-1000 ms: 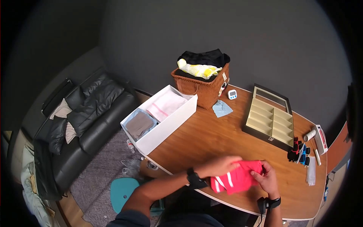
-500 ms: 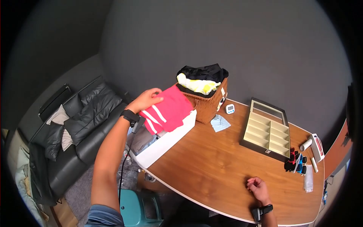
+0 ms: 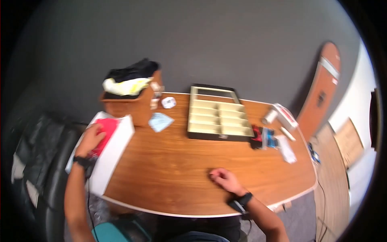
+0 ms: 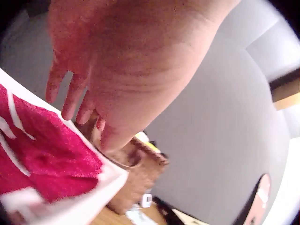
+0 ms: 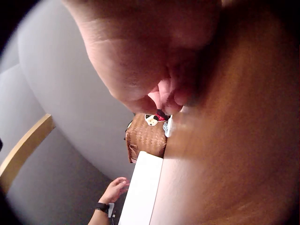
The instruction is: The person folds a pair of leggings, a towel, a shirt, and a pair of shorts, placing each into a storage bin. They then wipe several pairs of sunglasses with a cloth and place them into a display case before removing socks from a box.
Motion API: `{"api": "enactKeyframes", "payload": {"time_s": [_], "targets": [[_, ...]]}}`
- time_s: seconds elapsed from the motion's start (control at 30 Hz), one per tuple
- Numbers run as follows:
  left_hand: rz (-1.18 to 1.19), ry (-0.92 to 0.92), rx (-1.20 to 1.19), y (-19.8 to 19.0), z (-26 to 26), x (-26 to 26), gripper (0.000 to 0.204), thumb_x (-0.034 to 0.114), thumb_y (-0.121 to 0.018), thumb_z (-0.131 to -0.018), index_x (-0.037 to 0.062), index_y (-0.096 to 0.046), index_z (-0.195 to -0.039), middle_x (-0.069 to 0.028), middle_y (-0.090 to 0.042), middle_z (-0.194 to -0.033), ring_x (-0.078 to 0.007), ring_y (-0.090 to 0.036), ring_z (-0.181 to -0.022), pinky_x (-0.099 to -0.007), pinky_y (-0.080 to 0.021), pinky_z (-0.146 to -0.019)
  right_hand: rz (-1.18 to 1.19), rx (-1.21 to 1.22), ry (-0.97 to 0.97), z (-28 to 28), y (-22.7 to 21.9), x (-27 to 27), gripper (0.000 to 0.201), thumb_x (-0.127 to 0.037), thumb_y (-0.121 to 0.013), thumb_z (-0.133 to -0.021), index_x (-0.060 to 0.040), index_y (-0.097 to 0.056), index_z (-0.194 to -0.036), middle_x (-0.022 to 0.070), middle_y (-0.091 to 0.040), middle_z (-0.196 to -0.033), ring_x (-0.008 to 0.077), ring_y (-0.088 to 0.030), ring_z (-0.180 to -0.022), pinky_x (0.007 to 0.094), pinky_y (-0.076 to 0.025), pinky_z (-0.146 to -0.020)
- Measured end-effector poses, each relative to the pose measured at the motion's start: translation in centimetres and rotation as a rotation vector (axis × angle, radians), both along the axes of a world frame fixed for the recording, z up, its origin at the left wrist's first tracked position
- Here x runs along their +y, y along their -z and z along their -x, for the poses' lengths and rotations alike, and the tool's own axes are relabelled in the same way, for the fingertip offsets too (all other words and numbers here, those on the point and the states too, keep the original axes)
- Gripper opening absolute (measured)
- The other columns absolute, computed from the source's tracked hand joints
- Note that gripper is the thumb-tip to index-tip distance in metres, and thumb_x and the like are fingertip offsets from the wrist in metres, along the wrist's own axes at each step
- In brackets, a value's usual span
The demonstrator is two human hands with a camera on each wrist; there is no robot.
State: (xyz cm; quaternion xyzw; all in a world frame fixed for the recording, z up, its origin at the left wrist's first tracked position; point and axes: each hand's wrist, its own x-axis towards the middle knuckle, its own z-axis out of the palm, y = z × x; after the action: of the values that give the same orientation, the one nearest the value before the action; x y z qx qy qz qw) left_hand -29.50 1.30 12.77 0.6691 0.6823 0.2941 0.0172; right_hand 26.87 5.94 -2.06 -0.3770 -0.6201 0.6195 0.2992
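A folded red garment with white stripes (image 4: 51, 150) lies in the white box (image 3: 111, 167) at the left of the table. Just over it is my left hand (image 3: 91, 141), its fingers extended and apart from the cloth in the left wrist view. That hand holds nothing. My right hand (image 3: 227, 180) rests near the table's front edge, fingers loosely curled with nothing in them. The head view is blurred, and the left hand hides part of the garment there.
Behind the box stands a brown wicker basket (image 3: 125, 108) heaped with black and yellow-white cloth. A light blue cloth (image 3: 161, 122) and a small timer (image 3: 168, 102) sit beside it. Further right are an open compartment case (image 3: 219, 128), sunglasses (image 3: 258, 139) and a white box with red (image 3: 285, 116).
My left hand carried the red garment from the table's front over to the white box, laid it inside and released it. The right hand let go earlier and stayed by the front edge. The view turned right.
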Motion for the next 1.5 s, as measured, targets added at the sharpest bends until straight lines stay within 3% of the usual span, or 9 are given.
{"api": "enactKeyframes", "payload": {"time_s": [0.13,0.23,0.3,0.5,0.63,0.73,0.93,1.17,1.5], "targets": [[0.002,0.177,-0.447,4.1,-6.2,0.1,0.018,0.003,-0.058,-0.089,0.0019,-0.059,-0.107,0.0006,-0.061,-0.086,-0.0051,-0.054,-0.075,-0.0211,-0.046,-0.067,-0.172,-0.048,-0.047,-2.0,-1.4,0.7,0.023,-0.009,-0.059,-0.096,-0.0028,-0.056,-0.117,-0.0018,-0.061,-0.091,0.0063,-0.057,-0.084,0.0222,-0.048,-0.076],[0.241,0.282,-0.700,6.7,-15.8,-2.1,0.017,0.011,-0.062,-0.092,0.0028,-0.060,-0.108,0.0018,-0.059,-0.084,-0.0059,-0.055,-0.073,-0.0225,-0.047,-0.066,-0.351,-0.270,0.193,-7.0,-3.4,3.0,0.031,-0.012,-0.066,-0.090,-0.0041,-0.056,-0.119,0.0023,-0.063,-0.094,0.0113,-0.060,-0.089,0.0275,-0.050,-0.081],[0.338,0.292,-0.557,7.0,-20.8,-3.4,0.021,0.013,-0.063,-0.093,-0.0007,-0.061,-0.108,-0.0043,-0.065,-0.087,-0.0102,-0.061,-0.076,-0.0261,-0.051,-0.068,-0.398,-0.367,0.463,-10.9,-3.2,5.9,0.039,-0.015,-0.072,-0.085,-0.0043,-0.056,-0.119,0.0058,-0.062,-0.099,0.0154,-0.060,-0.093,0.0289,-0.051,-0.080],[0.356,0.392,-0.656,11.9,-27.7,-4.2,0.021,0.012,-0.066,-0.091,-0.0008,-0.061,-0.107,-0.0060,-0.067,-0.088,-0.0114,-0.062,-0.075,-0.0260,-0.051,-0.069,-0.868,-0.920,0.884,-24.2,-3.3,10.9,0.062,-0.020,-0.077,-0.078,-0.0029,-0.050,-0.130,0.0225,-0.052,-0.126,0.0394,-0.051,-0.116,0.0428,-0.042,-0.101],[0.335,0.342,-0.608,13.1,-27.6,-4.3,0.021,0.015,-0.066,-0.090,0.0011,-0.062,-0.106,-0.0089,-0.068,-0.088,-0.0148,-0.063,-0.075,-0.0271,-0.051,-0.066,-0.667,-1.404,0.893,-28.8,-2.3,9.1,0.050,-0.036,-0.067,-0.085,-0.0157,-0.055,-0.130,0.0183,-0.053,-0.130,0.0379,-0.050,-0.119,0.0510,-0.043,-0.098],[0.311,0.351,-0.558,12.5,-27.7,-4.8,0.019,0.016,-0.066,-0.091,0.0019,-0.063,-0.104,-0.0081,-0.067,-0.087,-0.0151,-0.064,-0.074,-0.0270,-0.050,-0.064,-0.461,-1.346,0.732,-32.0,-1.1,9.1,0.043,-0.040,-0.056,-0.092,-0.0228,-0.056,-0.132,0.0125,-0.052,-0.135,0.0331,-0.049,-0.125,0.0613,-0.035,-0.101],[0.311,0.335,-0.572,12.7,-28.0,-5.0,0.016,0.014,-0.066,-0.090,0.0029,-0.064,-0.101,-0.0066,-0.066,-0.087,-0.0145,-0.063,-0.074,-0.0264,-0.048,-0.061,-0.643,-1.296,0.595,-37.9,1.6,5.0,0.032,-0.030,-0.052,-0.096,-0.0204,-0.062,-0.125,0.0100,-0.058,-0.128,0.0295,-0.052,-0.121,0.0517,-0.039,-0.099],[0.288,0.361,-0.590,13.0,-27.7,-4.8,0.016,0.013,-0.067,-0.090,0.0037,-0.064,-0.102,-0.0055,-0.067,-0.088,-0.0133,-0.063,-0.074,-0.0258,-0.048,-0.061,-0.773,-1.149,0.428,-30.2,-3.0,-4.4,0.026,-0.016,-0.055,-0.093,-0.0124,-0.064,-0.118,0.0121,-0.061,-0.123,0.0315,-0.053,-0.120,0.0443,-0.040,-0.100],[0.311,0.356,-0.602,12.8,-27.6,-5.1,0.018,0.016,-0.067,-0.090,0.0035,-0.064,-0.103,-0.0059,-0.068,-0.088,-0.0129,-0.062,-0.074,-0.0262,-0.048,-0.063,-0.828,-1.047,0.173,-20.4,-5.6,-3.6,0.048,-0.032,-0.066,-0.087,-0.0153,-0.056,-0.131,0.0143,-0.051,-0.137,0.0347,-0.046,-0.128,0.0498,-0.034,-0.106]]}}
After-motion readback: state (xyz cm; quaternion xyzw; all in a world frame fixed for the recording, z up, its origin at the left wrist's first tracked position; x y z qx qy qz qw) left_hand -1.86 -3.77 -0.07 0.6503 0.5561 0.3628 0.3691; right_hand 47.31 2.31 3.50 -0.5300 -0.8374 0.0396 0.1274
